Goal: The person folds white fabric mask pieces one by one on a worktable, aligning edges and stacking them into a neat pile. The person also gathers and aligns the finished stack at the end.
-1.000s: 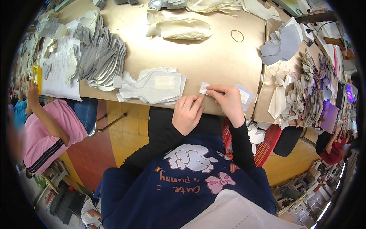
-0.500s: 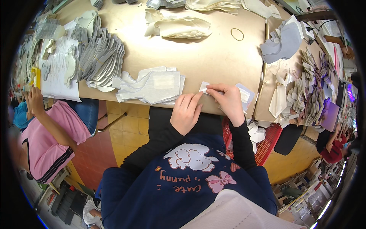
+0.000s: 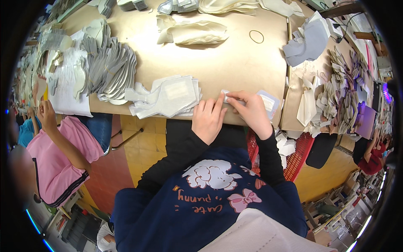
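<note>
My right hand (image 3: 252,112) is at the near edge of the table, thumb and index finger pinched on a small white piece (image 3: 225,93) of sheet material. My left hand (image 3: 208,121) lies beside it with its fingers stretched out. Its index fingertip touches the left side of the same piece. Just right of my right hand lies a grey cut piece with a pale rectangular patch (image 3: 267,102), partly covered by the hand. To the left of my left hand rests a loose stack of whitish-grey shaped pieces (image 3: 168,97).
Grey cut pieces (image 3: 113,71) are heaped at the left. Cream pieces (image 3: 197,33) and a rubber band (image 3: 256,36) lie farther back. More grey sheets (image 3: 308,44) sit at the right. Below the table stands a red basket (image 3: 299,157). A person in pink (image 3: 69,155) sits on the left.
My left hand has shifted slightly right, its index finger now reaching onto the small white piece. The right hand keeps its pinch. The person on the left has raised a pale piece.
</note>
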The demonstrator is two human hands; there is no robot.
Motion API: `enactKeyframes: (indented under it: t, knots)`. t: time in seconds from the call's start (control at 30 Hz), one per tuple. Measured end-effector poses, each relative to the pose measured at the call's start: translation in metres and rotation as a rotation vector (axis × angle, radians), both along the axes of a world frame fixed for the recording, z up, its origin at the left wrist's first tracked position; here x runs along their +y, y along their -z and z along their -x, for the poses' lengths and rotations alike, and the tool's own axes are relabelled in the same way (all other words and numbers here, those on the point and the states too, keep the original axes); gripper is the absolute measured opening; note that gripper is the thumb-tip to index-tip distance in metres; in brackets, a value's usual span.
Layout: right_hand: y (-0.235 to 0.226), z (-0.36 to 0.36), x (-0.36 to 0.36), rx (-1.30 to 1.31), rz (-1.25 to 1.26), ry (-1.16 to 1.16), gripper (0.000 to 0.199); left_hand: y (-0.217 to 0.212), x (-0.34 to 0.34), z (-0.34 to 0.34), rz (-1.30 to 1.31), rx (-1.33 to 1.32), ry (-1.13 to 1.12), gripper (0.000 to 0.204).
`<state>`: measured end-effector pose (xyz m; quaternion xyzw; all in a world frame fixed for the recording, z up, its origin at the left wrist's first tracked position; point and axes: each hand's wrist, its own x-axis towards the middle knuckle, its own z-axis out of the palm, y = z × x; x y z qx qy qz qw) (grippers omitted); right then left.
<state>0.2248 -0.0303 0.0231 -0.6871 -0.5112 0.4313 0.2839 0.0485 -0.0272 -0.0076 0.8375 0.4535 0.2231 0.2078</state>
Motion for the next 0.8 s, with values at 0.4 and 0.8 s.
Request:
enactKeyframes:
  t: [0.4, 0.8]
  knots:
    - [-0.044, -0.092, -0.058, 0.119, 0.212, -0.109, 0.044, 0.012, -0.001, -0.002, -0.060, 0.020, -0.028, 0.046]
    - [-0.015, -0.091, -0.063, 0.506, 0.063, 0.358, 0.033, 0.001, 0.007, -0.010, 0.031, -0.171, -0.084, 0.024]
